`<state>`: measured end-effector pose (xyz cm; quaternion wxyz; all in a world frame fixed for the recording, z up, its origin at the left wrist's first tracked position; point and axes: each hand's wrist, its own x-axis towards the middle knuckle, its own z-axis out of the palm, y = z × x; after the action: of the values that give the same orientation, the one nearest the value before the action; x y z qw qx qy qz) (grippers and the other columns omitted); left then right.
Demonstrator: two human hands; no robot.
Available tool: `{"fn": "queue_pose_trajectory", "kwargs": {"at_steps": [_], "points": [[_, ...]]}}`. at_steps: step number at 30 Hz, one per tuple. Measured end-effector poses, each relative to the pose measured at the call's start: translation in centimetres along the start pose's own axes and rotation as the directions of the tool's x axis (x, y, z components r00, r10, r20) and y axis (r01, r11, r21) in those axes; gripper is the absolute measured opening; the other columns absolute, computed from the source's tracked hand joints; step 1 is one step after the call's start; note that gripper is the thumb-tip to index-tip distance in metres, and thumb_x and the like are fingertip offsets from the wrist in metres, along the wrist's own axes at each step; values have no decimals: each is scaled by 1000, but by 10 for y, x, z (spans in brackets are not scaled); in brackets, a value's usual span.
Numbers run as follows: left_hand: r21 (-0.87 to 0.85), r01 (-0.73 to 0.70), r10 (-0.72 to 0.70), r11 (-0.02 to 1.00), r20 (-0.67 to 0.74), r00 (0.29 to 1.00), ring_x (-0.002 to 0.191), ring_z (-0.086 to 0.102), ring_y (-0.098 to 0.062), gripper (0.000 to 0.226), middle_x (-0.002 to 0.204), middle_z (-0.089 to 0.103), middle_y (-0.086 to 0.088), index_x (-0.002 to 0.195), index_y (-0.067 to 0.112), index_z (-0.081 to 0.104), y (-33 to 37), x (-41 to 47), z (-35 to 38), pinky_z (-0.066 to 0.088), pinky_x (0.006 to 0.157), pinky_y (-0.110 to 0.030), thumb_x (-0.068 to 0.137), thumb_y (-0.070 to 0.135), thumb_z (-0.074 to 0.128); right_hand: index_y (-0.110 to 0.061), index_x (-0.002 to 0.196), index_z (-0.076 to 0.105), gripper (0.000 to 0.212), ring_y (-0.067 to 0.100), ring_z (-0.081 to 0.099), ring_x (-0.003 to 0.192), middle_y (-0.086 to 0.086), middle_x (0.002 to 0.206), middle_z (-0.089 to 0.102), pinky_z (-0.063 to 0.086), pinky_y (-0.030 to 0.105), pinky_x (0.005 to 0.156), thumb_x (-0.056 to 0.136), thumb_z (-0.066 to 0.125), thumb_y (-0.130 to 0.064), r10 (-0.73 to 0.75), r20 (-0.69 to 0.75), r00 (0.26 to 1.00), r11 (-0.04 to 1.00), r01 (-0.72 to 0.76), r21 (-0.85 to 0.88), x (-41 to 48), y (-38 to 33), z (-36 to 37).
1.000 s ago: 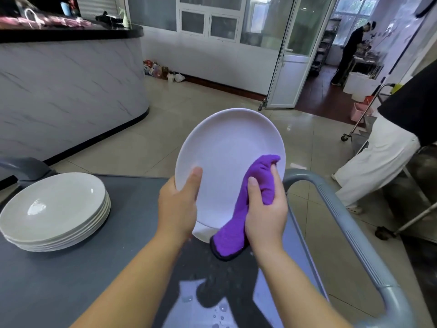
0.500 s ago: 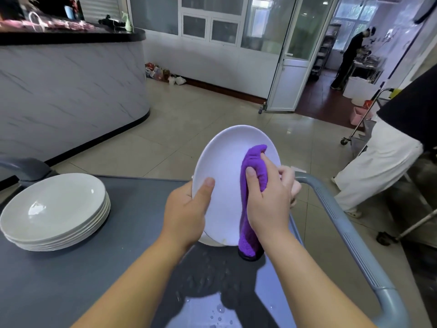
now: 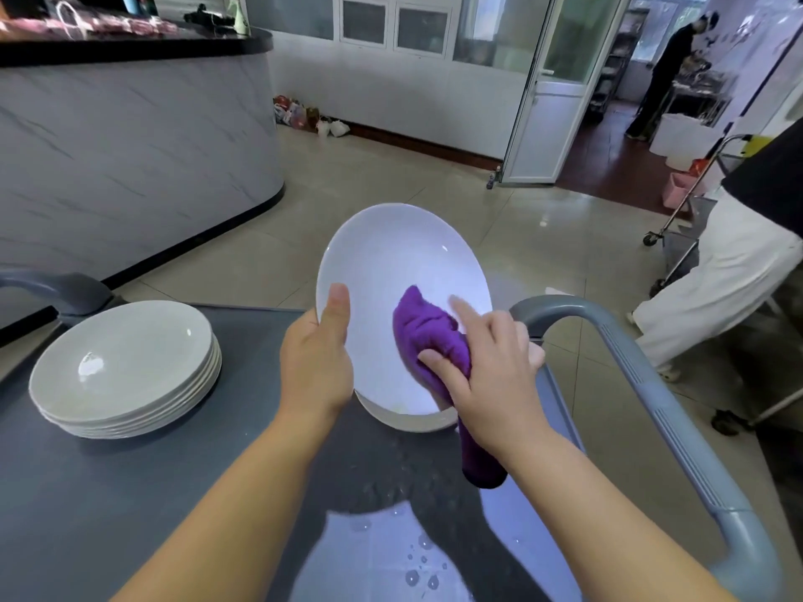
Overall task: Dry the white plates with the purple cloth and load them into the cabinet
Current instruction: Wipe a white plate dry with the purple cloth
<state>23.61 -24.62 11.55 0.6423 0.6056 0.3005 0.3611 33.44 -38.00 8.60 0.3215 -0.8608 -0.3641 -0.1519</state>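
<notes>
1. I hold one white plate. It is tipped up on its edge over the grey cart top, with its hollow side facing me.
2. One pile of white plates sits flat on the cart to my left, well apart from the one I hold. I see about five rims, but I cannot count them for sure.
3. There is one purple cloth. It is bunched on the right side of the plate's face. Its tail hangs down below my right hand.
4. My left hand grips the plate's left rim. My thumb lies straight on the face. My other fingers are hidden behind the plate.
5. My right hand pinches the cloth between my thumb and curled fingers. My pointing finger sticks out straight and touches the plate.
6. Some water drops lie on the cart close to me.
7. I see two other people. One person in white trousers is past the cart handle on the right. One person is far off in the back room.
</notes>
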Motion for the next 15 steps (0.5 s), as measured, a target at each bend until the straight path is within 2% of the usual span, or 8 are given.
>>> {"fn": "queue_pose_trajectory", "kwargs": {"at_steps": [2,4,5,8,10,11,13,15], "points": [[8,29,-28,1000,-16,999,50,46,-6,47,57,53,11,75,10,57,1,4,0,38,52,-21,97,49,44,-23,141,41,71,20,44,92,-8,96,48,36,38,86,82,53,-60,58,-33,998,989,-53,136,-1,-3,-1],[4,62,-62,998,-21,998,42,45,2,45,47,52,19,70,14,54,2,7,0,37,46,-13,98,48,44,-24,133,48,57,25,52,89,-5,96,59,40,37,80,85,54,-55,-55,-50,997,995,59,74,-5,-2,1],[-8,91,-91,996,-24,996,44,49,3,42,47,55,20,71,17,56,2,9,0,40,49,-14,98,47,44,-23,129,52,55,28,54,91,-3,100,61,42,39,80,87,49,-57,-131,-37,991,991,132,14,-7,-1,2],[-40,183,-184,982,-32,982,64,60,-9,35,60,63,17,79,22,60,-1,13,-1,48,67,-29,97,48,46,-17,137,49,80,32,51,100,6,118,58,41,46,88,83,36,-76,-236,55,970,967,240,-81,-14,1,5],[-33,230,-231,973,-26,973,69,62,-17,38,68,64,10,80,17,59,-2,16,-1,53,75,-37,96,50,48,-18,140,43,93,32,51,101,8,119,56,42,47,87,72,46,-81,-277,100,956,940,291,-178,-15,1,7],[-41,257,-258,966,-16,966,73,65,-21,38,74,66,4,82,15,60,-1,17,0,55,78,-42,95,49,50,-18,139,41,93,32,53,98,9,116,57,43,46,84,67,60,-73,-301,90,949,922,314,-228,-15,3,8],[-68,295,-293,953,31,955,73,68,-24,33,78,70,-1,85,13,61,2,17,1,58,71,-41,96,43,52,-19,132,43,92,34,58,88,10,107,62,46,43,76,51,82,-36,-321,4,947,907,309,-284,-14,6,13],[-78,297,-292,952,70,954,69,68,-23,26,73,69,3,84,12,59,5,18,2,57,70,-41,96,35,55,-19,126,47,86,33,60,80,8,98,65,46,39,70,45,76,-11,-342,-82,936,911,308,-275,-11,9,13]]}}
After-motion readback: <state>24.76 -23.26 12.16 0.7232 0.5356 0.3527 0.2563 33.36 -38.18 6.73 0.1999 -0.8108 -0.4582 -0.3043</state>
